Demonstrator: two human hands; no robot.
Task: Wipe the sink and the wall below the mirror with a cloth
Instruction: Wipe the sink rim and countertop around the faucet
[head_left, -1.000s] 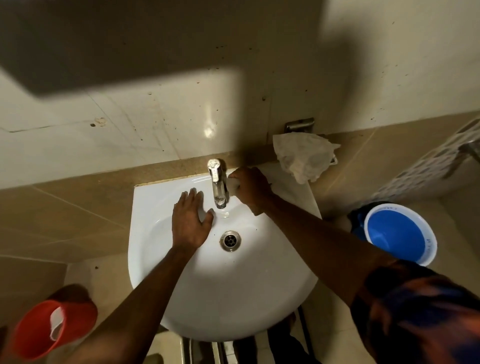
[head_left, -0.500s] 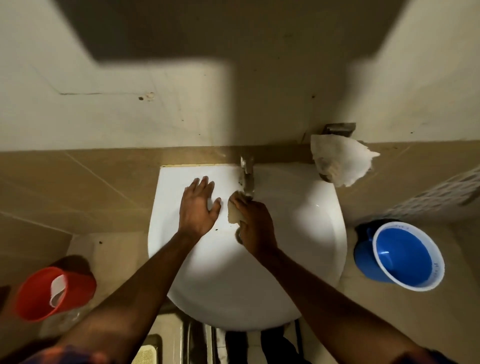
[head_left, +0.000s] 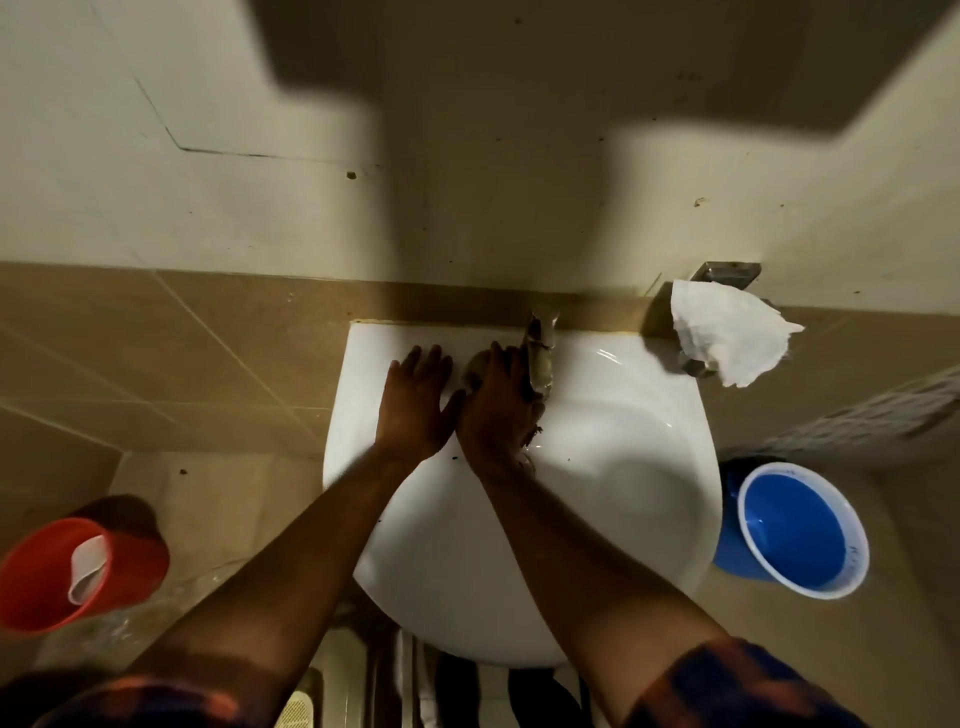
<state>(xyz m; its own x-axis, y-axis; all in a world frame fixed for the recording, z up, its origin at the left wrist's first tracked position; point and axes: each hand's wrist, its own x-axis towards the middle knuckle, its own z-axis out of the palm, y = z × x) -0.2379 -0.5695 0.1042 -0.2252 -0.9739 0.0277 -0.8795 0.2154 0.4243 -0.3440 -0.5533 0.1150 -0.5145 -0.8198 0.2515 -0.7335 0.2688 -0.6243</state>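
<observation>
A white sink (head_left: 623, 467) is fixed to the tiled wall (head_left: 467, 208). My left hand (head_left: 418, 400) lies flat, fingers spread, on the sink's back left rim. My right hand (head_left: 498, 405) presses a small pale cloth (head_left: 475, 371) onto the rim just left of the metal tap (head_left: 540, 358). The cloth is mostly hidden under my fingers. The drain is covered by my right wrist.
A white rag (head_left: 727, 338) hangs on a metal holder (head_left: 727, 273) at the sink's right. A blue bucket (head_left: 795, 530) stands on the floor at right. A red bucket (head_left: 67, 577) with a white cup sits at left. Pipes run under the sink.
My right hand with the cloth moved from the right of the tap, past its front, to the rim on its left. My left hand stayed flat on the sink.
</observation>
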